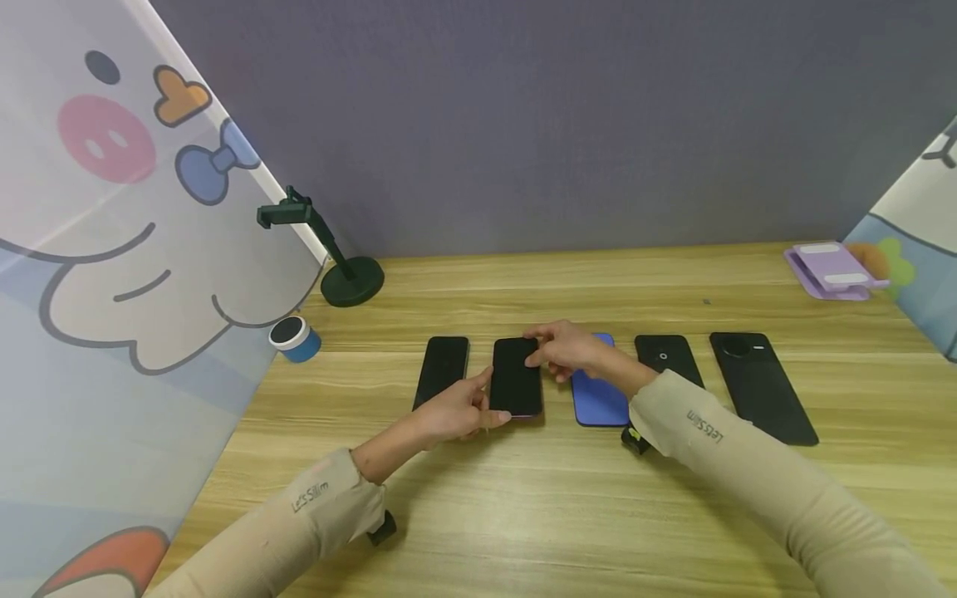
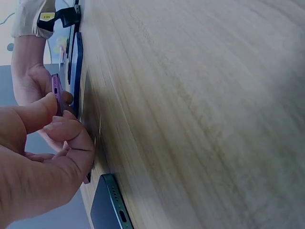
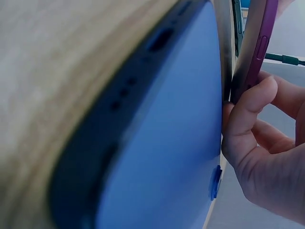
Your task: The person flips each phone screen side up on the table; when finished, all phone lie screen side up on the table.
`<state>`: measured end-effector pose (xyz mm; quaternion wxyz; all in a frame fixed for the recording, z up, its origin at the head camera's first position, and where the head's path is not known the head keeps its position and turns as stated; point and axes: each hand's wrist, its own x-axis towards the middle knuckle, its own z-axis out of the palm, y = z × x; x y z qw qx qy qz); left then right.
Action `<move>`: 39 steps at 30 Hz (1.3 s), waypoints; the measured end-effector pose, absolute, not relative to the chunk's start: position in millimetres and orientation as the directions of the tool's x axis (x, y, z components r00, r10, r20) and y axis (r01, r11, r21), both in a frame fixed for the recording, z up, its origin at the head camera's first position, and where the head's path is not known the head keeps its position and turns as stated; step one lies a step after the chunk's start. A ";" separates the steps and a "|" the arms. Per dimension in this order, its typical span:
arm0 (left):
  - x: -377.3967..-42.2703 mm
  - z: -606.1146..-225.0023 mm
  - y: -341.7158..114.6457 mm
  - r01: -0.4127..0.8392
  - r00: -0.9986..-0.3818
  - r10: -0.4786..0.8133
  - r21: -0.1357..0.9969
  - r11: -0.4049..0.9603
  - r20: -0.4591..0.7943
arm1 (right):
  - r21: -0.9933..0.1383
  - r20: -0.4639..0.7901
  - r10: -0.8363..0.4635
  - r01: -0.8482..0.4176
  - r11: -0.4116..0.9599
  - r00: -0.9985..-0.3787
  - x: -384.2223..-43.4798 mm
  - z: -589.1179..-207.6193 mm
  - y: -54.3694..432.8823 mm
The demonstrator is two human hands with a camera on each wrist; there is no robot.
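While pinching the black-screened, purple-framed phone (image 1: pixel 516 375) near-left with the left hand (image 1: pixel 458 407), grips it far-right with the right hand (image 1: pixel 571 349), between a dark green-edged phone (image 1: pixel 443 365), hidden at one near corner, and a flat blue phone (image 1: pixel 601 403), partly covered. Reveals its port (image 2: pixel 55 90) only from the left wrist.

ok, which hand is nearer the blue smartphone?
Right. In the head view, the right hand overlaps the blue smartphone's far end; the left hand is farther left, beyond the purple-edged smartphone, pinching its near left corner.
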<state>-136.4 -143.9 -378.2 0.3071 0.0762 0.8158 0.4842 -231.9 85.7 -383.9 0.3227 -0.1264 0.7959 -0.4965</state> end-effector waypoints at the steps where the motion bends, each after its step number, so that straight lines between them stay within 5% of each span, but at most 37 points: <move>1: -136.2 -378.2 -143.2 -0.176 -0.801 0.418 0.835 0.521 -0.429 | -0.870 -0.385 -0.520 0.111 0.481 -0.762 -231.7 -383.7 85.7; 15: -133.1 -382.7 -139.0 -0.088 -0.831 0.379 0.768 0.634 -0.408 | -0.839 -0.333 -0.520 -0.004 0.544 -0.787 -228.7 -383.1 83.8; 39: -128.5 -373.0 -132.1 0.077 -0.847 0.371 0.603 0.794 -0.380 | -0.823 -0.348 -0.491 0.009 0.568 -0.799 -226.4 -380.6 80.5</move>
